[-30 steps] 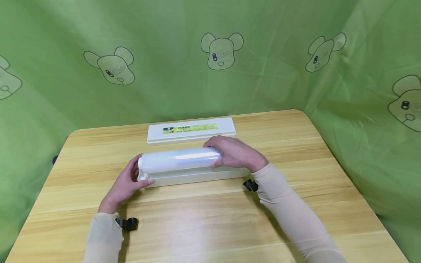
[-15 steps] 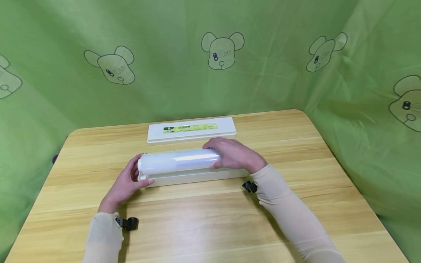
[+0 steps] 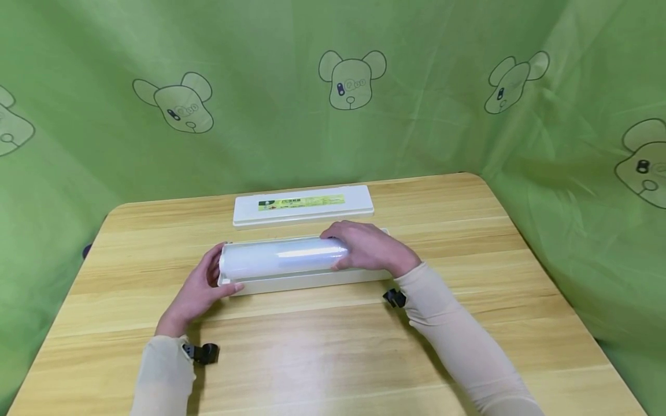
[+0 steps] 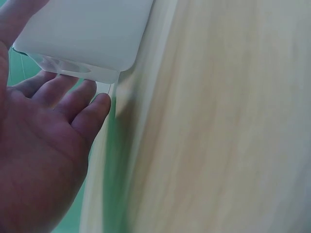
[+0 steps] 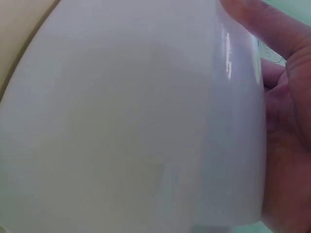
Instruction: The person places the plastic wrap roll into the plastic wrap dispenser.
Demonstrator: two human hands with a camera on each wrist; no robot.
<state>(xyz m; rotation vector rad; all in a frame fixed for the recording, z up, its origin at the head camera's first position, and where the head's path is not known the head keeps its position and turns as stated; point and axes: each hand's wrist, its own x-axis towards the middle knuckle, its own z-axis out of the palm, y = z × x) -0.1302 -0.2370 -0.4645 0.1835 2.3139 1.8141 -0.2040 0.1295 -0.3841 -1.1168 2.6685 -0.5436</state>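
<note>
A roll of cling film (image 3: 281, 258) lies lengthwise in a long white box (image 3: 312, 282), its left end low between the walls. My right hand (image 3: 366, 245) grips the roll's right part from above, thumb toward me, and covers that end. At the box's left end, my left hand (image 3: 200, 292) holds the corner with the thumb along the front wall and fingers around the end. In the left wrist view, the fingertips touch the white end of the box (image 4: 92, 34). The right wrist view shows the shiny roll (image 5: 238, 102) behind the box's front wall (image 5: 107, 116).
A white lid (image 3: 244, 214) with a green and yellow label (image 3: 302, 202) lies behind the box near the far table edge. The wooden table (image 3: 322, 358) is enclosed by green curtains (image 3: 260, 144) with bear drawings. A small black camera (image 3: 203, 353) sits at the left wrist.
The right hand has lowered the roll, which now sits deeper in the box, and more of the box's back rim shows. The left hand stays in place on the box end.
</note>
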